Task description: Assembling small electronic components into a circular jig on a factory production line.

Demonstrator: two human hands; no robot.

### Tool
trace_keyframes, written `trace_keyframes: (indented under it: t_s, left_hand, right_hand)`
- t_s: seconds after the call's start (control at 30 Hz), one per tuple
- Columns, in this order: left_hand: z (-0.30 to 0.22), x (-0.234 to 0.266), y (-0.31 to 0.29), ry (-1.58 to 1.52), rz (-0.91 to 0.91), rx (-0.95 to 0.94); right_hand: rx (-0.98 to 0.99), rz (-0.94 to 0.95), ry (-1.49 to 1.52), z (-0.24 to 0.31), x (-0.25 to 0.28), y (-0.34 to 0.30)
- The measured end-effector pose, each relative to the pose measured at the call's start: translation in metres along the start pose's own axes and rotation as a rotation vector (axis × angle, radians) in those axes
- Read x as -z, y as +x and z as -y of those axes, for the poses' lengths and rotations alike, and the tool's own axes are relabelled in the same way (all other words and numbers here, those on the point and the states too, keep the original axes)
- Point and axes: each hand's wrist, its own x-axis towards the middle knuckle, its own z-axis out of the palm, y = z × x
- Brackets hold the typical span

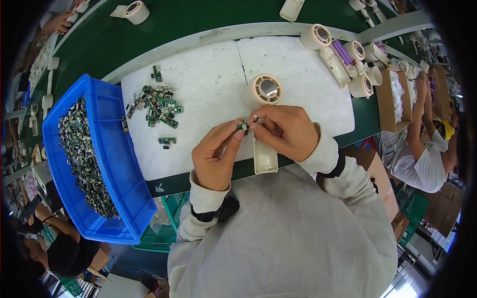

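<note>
Between the fingertips of my left hand (pixel 217 154) is a small green circuit board (pixel 242 126). My right hand (pixel 287 130) is closed just beside it, thumb and forefinger pinching a tiny white connector (pixel 256 116). Beneath my right hand lies a cream handheld fan; its round head (pixel 266 89) shows beyond the knuckles and its open, hollow handle (pixel 266 158) points toward me. The fan's middle is covered by my fingers. Whether board and connector touch is too small to tell.
A loose pile of circuit boards (pixel 158 104) sits on the white foam sheet (pixel 208 64). At the left stands a blue bin (pixel 112 149) full of more boards. Several cream fan parts (pixel 335 67) crowd the far right corner, near a cardboard box (pixel 397 102). Co-workers sit on both sides.
</note>
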Motion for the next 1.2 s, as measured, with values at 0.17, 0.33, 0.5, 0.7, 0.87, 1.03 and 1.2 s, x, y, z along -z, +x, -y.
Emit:
trace_keyframes:
  t_s: [0.17,0.33,0.5,0.7,0.87,1.03,1.2]
  left_hand:
    - [0.004,0.005,-0.001,0.105,0.03,-0.101]
    - [0.003,0.012,-0.002,-0.165,0.118,0.091]
    - [-0.001,0.013,0.004,-0.334,0.219,0.176]
    - [-0.002,0.016,0.004,-0.219,0.258,0.165]
    - [-0.006,0.017,0.005,-0.114,0.252,0.147]
    - [-0.005,0.018,0.005,-0.139,0.263,0.197]
    - [-0.001,0.014,0.005,-0.289,0.239,0.212]
  right_hand:
    - [-0.042,0.024,0.031,0.004,0.003,-0.002]
    - [-0.284,0.093,0.331,0.005,0.011,-0.007]
    - [-0.371,0.089,0.493,-0.001,0.008,-0.013]
    - [-0.372,0.08,0.514,-0.002,0.004,-0.017]
    - [-0.356,0.091,0.482,-0.002,0.004,-0.015]
    - [-0.388,0.102,0.454,0.001,0.008,-0.013]
    - [-0.324,-0.035,0.493,0.001,0.0,-0.023]
